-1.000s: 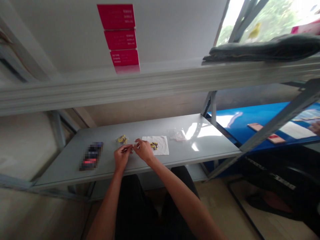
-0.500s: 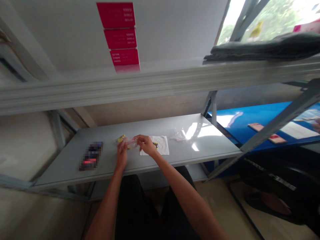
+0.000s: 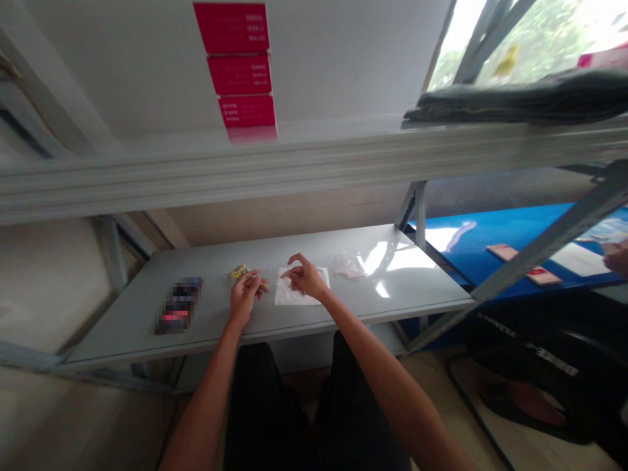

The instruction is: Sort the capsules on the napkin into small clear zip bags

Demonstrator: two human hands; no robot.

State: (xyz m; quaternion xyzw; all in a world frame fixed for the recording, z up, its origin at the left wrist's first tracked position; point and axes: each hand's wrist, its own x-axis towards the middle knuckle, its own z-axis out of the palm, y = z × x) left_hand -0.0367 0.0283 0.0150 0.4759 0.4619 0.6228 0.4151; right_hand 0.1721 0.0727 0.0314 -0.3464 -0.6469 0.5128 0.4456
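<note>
My left hand (image 3: 244,296) hovers low over the grey table, its fingers curled together around something thin and pale that I cannot make out. Just beyond it lies a small clear bag with yellow pieces (image 3: 239,271). A bit of yellow (image 3: 265,288) shows beside its fingertips. My right hand (image 3: 307,280) is over the white cloth (image 3: 289,297), index finger arched and fingers apart, with nothing visible in it. The hand hides part of the cloth and whatever lies there. To the right of the cloth is a clear plastic bag (image 3: 350,265).
A blurred-out dark object (image 3: 179,305) lies on the table's left side. Above hangs a shelf edge (image 3: 294,160) with stacked red boxes (image 3: 240,75) and folded dark cloth (image 3: 510,101). At right, a blue table (image 3: 466,229) holds a pink box (image 3: 523,263); another person's hand (image 3: 617,256) is there.
The clear plastic stretched between both hands is no longer seen there. My right hand has moved right, over the cloth, covering the small dark and yellow thing on it. My left hand stayed nearly in place.
</note>
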